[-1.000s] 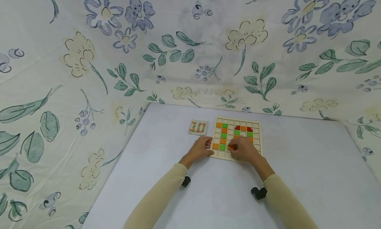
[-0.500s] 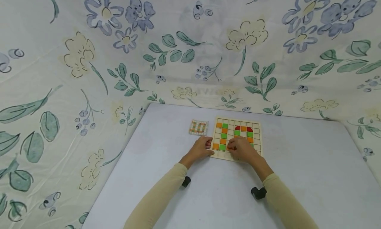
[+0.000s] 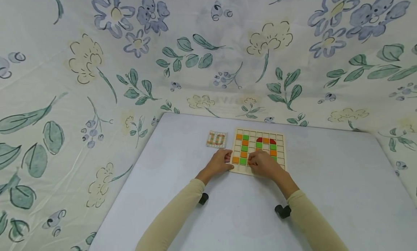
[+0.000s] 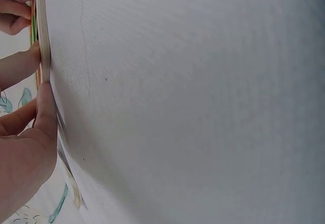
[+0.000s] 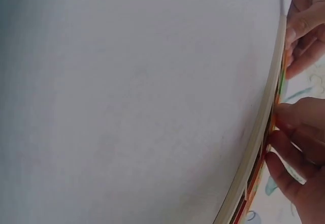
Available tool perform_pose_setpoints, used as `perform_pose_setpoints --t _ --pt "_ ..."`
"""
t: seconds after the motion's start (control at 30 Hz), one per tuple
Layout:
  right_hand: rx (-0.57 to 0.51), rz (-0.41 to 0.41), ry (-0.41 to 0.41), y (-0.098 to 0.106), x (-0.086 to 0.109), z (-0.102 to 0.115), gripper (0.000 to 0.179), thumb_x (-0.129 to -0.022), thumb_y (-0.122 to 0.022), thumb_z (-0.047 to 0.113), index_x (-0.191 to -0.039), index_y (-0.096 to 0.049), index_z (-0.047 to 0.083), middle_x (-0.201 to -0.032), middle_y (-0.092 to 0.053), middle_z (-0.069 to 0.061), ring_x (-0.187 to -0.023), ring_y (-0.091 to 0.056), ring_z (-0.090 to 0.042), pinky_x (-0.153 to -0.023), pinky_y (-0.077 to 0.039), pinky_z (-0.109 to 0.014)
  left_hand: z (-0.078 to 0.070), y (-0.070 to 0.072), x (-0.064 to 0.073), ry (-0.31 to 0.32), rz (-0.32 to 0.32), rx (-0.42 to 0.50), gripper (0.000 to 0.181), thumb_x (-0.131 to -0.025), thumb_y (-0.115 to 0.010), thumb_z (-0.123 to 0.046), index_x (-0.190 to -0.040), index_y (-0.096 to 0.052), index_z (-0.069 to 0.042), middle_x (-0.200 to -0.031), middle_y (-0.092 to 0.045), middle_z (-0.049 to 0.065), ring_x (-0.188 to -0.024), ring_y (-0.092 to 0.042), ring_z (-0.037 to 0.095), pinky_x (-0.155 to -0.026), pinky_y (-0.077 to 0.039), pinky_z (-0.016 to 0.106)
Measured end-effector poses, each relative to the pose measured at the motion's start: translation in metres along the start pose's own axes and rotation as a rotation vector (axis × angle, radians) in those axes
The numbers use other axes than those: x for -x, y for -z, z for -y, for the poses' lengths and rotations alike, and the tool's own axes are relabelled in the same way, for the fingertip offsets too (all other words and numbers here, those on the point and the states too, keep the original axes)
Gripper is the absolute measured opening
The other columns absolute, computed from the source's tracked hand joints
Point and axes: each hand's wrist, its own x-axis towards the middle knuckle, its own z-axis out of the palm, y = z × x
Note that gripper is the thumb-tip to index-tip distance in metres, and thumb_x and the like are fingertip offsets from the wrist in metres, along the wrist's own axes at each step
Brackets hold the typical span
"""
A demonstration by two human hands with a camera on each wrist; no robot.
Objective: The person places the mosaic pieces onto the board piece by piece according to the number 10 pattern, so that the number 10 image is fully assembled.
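Note:
A light wooden grid board [image 3: 281,142] lies on the table, with orange and green square tiles and two red curved tiles set in it. My left hand [image 3: 217,162] holds its left edge; in the left wrist view the thumb [image 4: 45,99] is at the board's side [image 4: 44,26] and a finger is on top. My right hand [image 3: 266,164] is over the lower middle cells, its fingertips pinching an orange tile [image 3: 249,163] down at the board, mostly hidden by the fingers. In the right wrist view, the right hand's fingertips [image 5: 284,115] meet the board's top face.
A small pattern card [image 3: 217,139] with a printed coloured grid lies left of the board, just beyond the left hand. Black devices [image 3: 282,211] sit at both wrists. Floral cloth [image 3: 202,62] hangs behind the white table [image 3: 335,171].
The orange tile in the right fingers, tilted and showing before, has gone down into the board beside the green tile. The right fingers have shifted slightly left; the left hand stays put.

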Motion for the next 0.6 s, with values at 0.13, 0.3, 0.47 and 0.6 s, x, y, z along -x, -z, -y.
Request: perform_pose_setpoints --t 0.13,0.3,0.47,0.6 --pt "-0.023 0.002 -0.008 0.002 0.001 -0.001 0.010 -0.086 -0.069 0.005 -0.083 -0.079 0.004 -0.100 -0.068 -0.005 -0.094 -0.059 -0.024 -0.090 -0.053 -0.040 -0.001 0.001 -0.002 0.001 0.003 -0.003 0.064 -0.078 -0.081 -0.002 -0.135 -0.051 0.007 -0.106 -0.052 0.009 -0.093 -0.052 0.017 -0.084 -0.051 0.027" --pt "-0.108 -0.018 -0.104 0.002 0.006 -0.011 0.013 -0.089 -0.068 0.012 -0.098 -0.077 0.007 -0.103 -0.070 -0.001 -0.097 -0.061 -0.020 -0.091 -0.052 -0.039 -0.001 0.003 -0.005 0.000 0.023 -0.014 0.062 -0.079 -0.080 -0.004 -0.134 -0.052 0.007 -0.105 -0.054 0.008 -0.094 -0.053 0.016 -0.084 -0.052 0.025" --pt "-0.037 -0.077 -0.215 0.024 0.019 -0.012 0.041 -0.091 -0.069 0.028 -0.124 -0.065 0.004 -0.124 -0.064 -0.012 -0.118 -0.056 -0.031 -0.100 -0.047 -0.049 -0.002 0.011 -0.005 -0.052 -0.012 -0.145 0.063 -0.081 -0.082 -0.022 -0.132 -0.055 0.003 -0.110 -0.058 0.009 -0.100 -0.056 0.021 -0.088 -0.052 0.031" --pt "0.135 -0.156 -0.249 0.051 0.024 -0.016 0.068 -0.092 -0.066 0.040 -0.145 -0.044 0.004 -0.148 -0.042 -0.017 -0.133 -0.039 -0.039 -0.103 -0.041 -0.058 -0.006 0.020 -0.010 -0.129 -0.104 -0.319 0.077 -0.085 -0.073 -0.046 -0.145 -0.044 -0.007 -0.140 -0.049 0.012 -0.129 -0.046 0.026 -0.108 -0.040 0.040"
